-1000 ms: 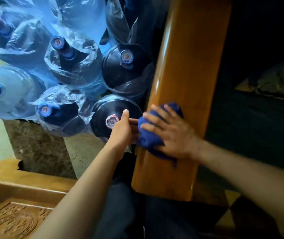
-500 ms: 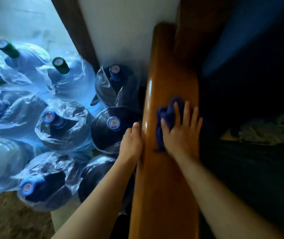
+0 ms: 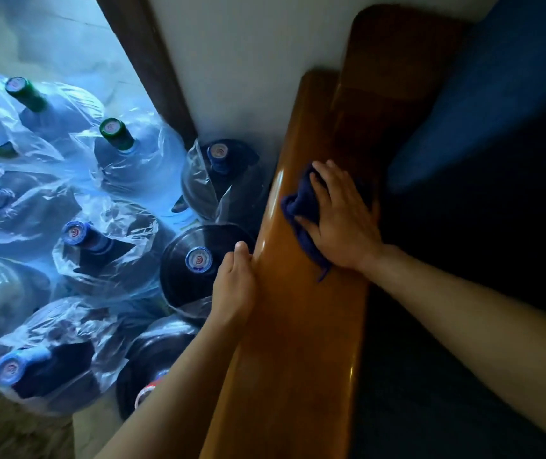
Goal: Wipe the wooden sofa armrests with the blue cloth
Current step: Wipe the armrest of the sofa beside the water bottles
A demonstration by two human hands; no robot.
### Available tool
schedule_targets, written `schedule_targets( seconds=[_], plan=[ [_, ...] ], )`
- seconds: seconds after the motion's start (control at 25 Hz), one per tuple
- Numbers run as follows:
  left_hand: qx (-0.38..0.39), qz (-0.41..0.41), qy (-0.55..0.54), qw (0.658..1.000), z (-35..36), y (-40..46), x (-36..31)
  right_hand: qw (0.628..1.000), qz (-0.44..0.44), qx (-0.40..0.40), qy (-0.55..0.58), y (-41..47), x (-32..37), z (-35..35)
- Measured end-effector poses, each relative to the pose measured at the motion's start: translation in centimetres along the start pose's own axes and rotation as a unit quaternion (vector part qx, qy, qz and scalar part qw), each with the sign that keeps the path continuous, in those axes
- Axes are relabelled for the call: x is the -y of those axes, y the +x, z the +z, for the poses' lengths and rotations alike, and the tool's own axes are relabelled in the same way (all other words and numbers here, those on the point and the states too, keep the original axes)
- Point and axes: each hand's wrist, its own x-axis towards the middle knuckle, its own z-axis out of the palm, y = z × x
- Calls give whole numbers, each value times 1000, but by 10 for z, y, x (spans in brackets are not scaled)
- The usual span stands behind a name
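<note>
Glossy armrest (image 3: 301, 326) under flat right hand (image 3: 341, 220)

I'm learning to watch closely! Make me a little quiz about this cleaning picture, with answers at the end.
1. True or false: the right hand presses the blue cloth flat on the wooden armrest.
2. Which cap colours do the water bottles have? A) red and yellow B) blue and green
3. Fill in: the left hand rests on the armrest's ____ edge.

Key: 1 true; 2 B; 3 left (bottle-side).
</note>
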Motion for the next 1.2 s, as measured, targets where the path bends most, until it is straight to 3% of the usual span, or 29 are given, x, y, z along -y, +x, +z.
schedule_targets(
  seconds=[0.08,0.2,0.32,0.52,0.68,0.8,0.92,1.08,1.2],
  plan=[
    [7,-12,-32,999,-2,-2,8,998,-54,8,7,45,-5,-5],
    [8,-35,-65,997,-11,-1,16,1000,-15,-10,-5,107,6,-8],
    [7,-64,-69,996,-15,8,13,986,36,40,-159,159,25,-5],
    [34,-50,-72,996,-32,6,27,938,-10,125,-324,205,34,-30],
    [31,-89,-95,991,-47,-25,59,934,-147,140,-294,135,62,-35],
    [15,-153,-142,978,-60,-54,88,897,-294,220,-244,30,126,-10],
    [-53,-184,-178,965,-73,-90,116,832,-443,290,-165,-86,180,17],
    [-50,-195,-179,963,-93,-141,156,838,-424,254,-232,-54,163,8],
    [-59,-187,-143,970,-107,-168,189,903,-266,206,-269,18,133,-15]
  ],
)
